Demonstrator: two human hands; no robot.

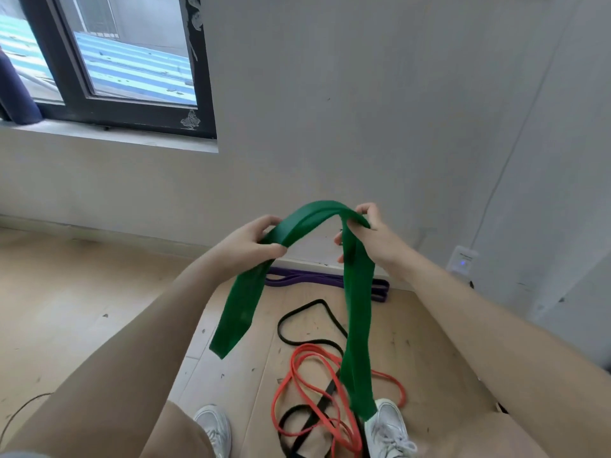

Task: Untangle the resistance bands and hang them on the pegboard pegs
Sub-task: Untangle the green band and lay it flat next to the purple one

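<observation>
While lifted clear of the floor pile, green band (355,292) held arched between both hands at chest height: left hand (251,241) curled round one side of the arch, thumb under and fingers over; right hand (370,233) pinching the other side near the crown, fingers closed on the strip. Below the left grip, a short folded tail hanging free; below the right grip, a long run dropping straight down to about the right shoe (386,428), lower end hidden there, so cannot tell whether snagged. Seemingly separated from the rest, but not yet hung. Beneath and between the two grips, red band (299,388) and black band (305,317) still looped through each other on the wooden floor (82,309), clearly untangled by no one yet. Beyond the grips, against the wall's foot, purple band (307,278) lying flat, apparently apart from the knot. No pegboard or pegs in view. Judged early on: one band freed at most, none hung, three left on the floor.
</observation>
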